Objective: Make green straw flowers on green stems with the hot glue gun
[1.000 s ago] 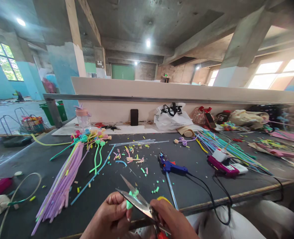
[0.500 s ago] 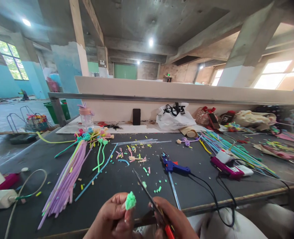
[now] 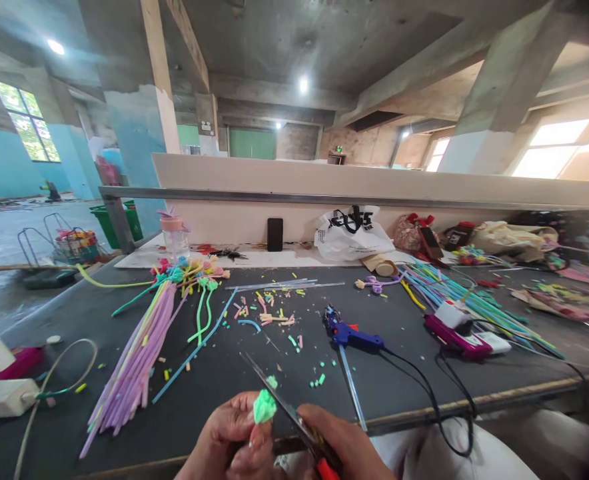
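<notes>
My left hand is closed, pinching a small crumpled green chenille piece between thumb and fingers. In my right hand is a pair of scissors, its red handle low in the view. The long blades point up and left and pass right beside the green piece; whether they touch it I cannot tell. Beyond the blades lies a small green scrap on the dark table. Several green offcuts lie to the right of it.
A blue glue gun with its cord lies right of centre. Purple chenille stems lie at left, blue and green stems at right. Coloured scraps are scattered mid-table. A magenta power strip, phone and white bag are farther back.
The scissors have moved left, so their blades are now close against the green piece. My left hand has shifted slightly right, still pinching it.
</notes>
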`<state>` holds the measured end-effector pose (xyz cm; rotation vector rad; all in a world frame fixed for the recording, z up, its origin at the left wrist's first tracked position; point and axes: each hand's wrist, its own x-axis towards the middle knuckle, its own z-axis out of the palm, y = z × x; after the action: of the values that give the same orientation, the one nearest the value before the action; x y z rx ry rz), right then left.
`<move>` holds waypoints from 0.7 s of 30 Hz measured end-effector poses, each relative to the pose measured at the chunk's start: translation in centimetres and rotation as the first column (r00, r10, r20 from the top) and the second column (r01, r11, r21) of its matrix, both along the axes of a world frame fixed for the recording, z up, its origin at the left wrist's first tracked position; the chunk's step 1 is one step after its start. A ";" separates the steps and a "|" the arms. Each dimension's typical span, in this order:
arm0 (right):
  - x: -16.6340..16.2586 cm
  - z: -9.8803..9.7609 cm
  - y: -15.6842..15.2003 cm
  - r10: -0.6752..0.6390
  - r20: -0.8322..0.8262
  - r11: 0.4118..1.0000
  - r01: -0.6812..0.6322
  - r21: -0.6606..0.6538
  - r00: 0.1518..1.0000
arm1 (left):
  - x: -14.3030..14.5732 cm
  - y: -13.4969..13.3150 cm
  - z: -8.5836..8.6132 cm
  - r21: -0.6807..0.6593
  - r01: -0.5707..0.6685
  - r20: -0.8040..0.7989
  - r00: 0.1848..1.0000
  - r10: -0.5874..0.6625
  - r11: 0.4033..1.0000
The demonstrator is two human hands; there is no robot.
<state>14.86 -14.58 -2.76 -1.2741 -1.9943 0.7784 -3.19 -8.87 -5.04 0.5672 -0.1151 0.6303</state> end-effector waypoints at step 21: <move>-3.0 2.3 16.5 -0.442 0.270 0.895 0.442 0.067 0.855 | 0.2 4.5 6.4 0.639 -0.435 -0.550 0.318 0.772 0.634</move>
<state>11.86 1.89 -0.49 -1.8379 -1.7913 0.3847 -3.02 -4.40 1.39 1.2828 0.9477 1.0715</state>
